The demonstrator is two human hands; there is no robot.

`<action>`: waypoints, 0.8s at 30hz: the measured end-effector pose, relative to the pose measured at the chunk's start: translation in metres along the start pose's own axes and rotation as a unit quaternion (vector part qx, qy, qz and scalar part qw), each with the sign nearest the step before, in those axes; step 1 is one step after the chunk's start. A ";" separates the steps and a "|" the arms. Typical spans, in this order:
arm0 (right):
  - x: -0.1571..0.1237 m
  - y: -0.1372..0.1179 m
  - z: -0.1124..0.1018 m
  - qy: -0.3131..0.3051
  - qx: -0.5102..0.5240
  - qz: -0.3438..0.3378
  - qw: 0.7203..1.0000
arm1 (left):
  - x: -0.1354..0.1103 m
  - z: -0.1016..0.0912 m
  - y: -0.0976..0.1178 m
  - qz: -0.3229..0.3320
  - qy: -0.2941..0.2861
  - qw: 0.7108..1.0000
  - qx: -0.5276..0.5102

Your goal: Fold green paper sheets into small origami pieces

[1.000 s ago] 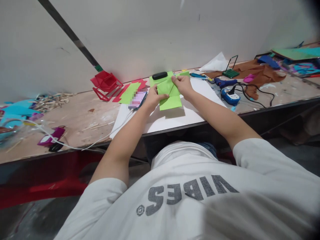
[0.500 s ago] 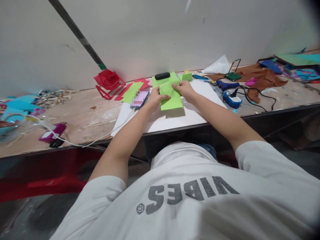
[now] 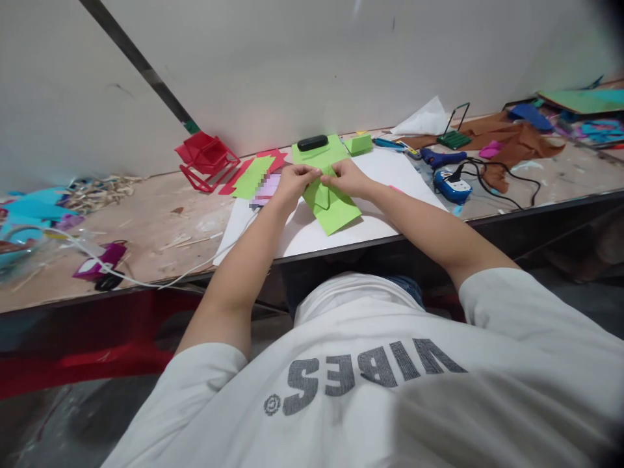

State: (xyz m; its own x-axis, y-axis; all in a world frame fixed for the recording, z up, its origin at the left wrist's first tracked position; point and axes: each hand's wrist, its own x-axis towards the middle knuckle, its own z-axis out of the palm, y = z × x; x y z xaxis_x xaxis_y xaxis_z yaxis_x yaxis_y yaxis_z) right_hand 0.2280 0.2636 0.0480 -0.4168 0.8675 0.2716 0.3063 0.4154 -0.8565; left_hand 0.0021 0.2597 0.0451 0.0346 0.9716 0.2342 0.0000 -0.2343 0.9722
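A folded piece of bright green paper [image 3: 336, 214] is held between my two hands, its lower end tilted toward the table's front edge. My left hand [image 3: 297, 182] pinches its upper left edge, fingers closed. My right hand [image 3: 347, 178] grips the upper right side, thumb close to the left fingertips. A pointed flap shows in the middle of the paper; the edge under the fingers is hidden. Beneath lies a large white sheet [image 3: 302, 239]. Behind the hands, a black oblong case [image 3: 312, 143] rests on another green sheet [image 3: 333, 147].
A phone [image 3: 266, 190] with a white cable lies left of my left hand, near a red paper chair model [image 3: 208, 161]. To the right are a small folded green piece [image 3: 358, 144], a blue cutter [image 3: 389, 143], a glue gun [image 3: 442, 157] and a blue power box [image 3: 453, 187].
Both hands have turned the green paper so its lower end swings right and toward me. The fingertips have come together at its upper edge.
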 end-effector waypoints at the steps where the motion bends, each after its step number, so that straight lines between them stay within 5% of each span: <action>1: -0.002 -0.003 0.001 0.005 -0.008 -0.004 1.000 | -0.001 0.002 0.000 -0.001 0.003 1.000 0.006; 14: -0.003 -0.001 0.010 0.031 0.091 -0.002 0.995 | -0.006 0.008 0.004 -0.023 -0.017 0.999 0.027; 24: 0.010 0.008 0.000 0.094 0.052 -0.017 0.994 | -0.003 0.009 -0.001 -0.003 -0.013 1.000 0.023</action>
State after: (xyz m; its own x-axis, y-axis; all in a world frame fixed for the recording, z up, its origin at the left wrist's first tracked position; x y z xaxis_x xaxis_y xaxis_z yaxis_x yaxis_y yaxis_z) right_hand 0.2258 0.2753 0.0441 -0.2552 0.8931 0.3705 0.2010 0.4238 -0.8831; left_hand 0.0112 0.2570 0.0435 0.0607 0.9721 0.2268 0.0455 -0.2296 0.9722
